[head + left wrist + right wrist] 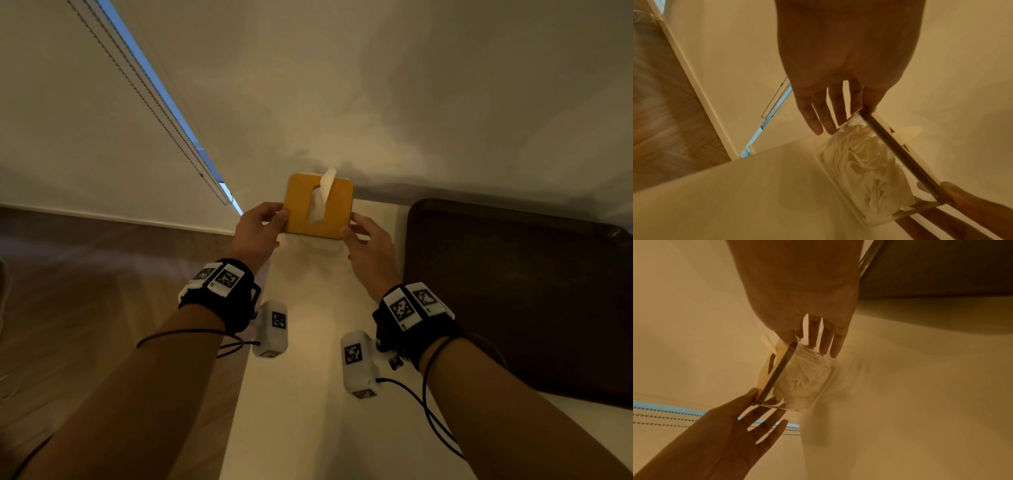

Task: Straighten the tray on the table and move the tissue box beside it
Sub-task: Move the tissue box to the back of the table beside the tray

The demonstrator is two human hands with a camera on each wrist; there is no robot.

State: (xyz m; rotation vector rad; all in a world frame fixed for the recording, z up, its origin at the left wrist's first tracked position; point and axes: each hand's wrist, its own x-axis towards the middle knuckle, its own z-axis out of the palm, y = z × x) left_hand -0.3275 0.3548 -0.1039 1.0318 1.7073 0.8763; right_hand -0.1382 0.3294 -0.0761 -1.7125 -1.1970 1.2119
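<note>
Tissue box [317,205] position: at the far end of the white worktop [308,394], close to the wall, with the dark brown tray [513,291] lying to its right, near but apart from it. The box has a clear body packed with white tissue and an amber lid with a slot; one tissue [327,183] stands up out of the slot.

Left hand [255,233]: placed against the left side of the box. In the left wrist view the thumb sits on the lid edge and the fingers [818,116] extend down along the clear wall, only slightly bent, so the box is pinched between thumb and fingers.

Right hand [368,245]: placed against the right side of the box in a mirrored hold. In the right wrist view the thumb bears on the lid edge and the fingers [826,340] lie nearly straight along the clear wall.

Contact with the worktop: the right wrist view shows a faint shadow beside the base (whether the box rests on the surface or is just off it cannot be told).

Tray: its long edges run roughly parallel to the worktop edge in the head view, with the far side near the wall.

Surroundings: a window blind with bead chains [164,113] hangs to the left, above wooden floor [85,308].
</note>
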